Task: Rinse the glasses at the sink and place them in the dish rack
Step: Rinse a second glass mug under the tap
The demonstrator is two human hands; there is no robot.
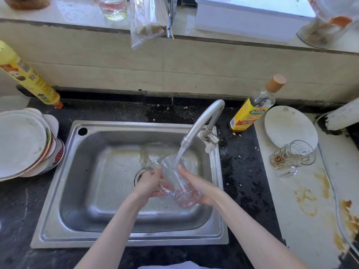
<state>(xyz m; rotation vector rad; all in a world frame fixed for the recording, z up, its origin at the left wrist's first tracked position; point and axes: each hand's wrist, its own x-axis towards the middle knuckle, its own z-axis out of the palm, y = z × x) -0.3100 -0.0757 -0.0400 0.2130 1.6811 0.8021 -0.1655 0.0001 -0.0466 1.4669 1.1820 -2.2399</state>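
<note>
Hands (pixel 174 183) grip blurred glass (pixel 178 181) under tap (pixel 202 123); handle indistinct.

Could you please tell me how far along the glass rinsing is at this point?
Nothing looks finished; no dish rack is in view. In hand: both the left hand and right hand hold a glass mug under the running faucet. Left: a stained mug lies on its side right of the sink.

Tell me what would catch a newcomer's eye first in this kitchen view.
First, the clear glass held in both hands, left hand and right hand, over the steel sink, with water from the faucet pouring into its mouth. Next, a glass mug lying on its side on the stained counter to the right, and a stack of plates at far left.
</note>
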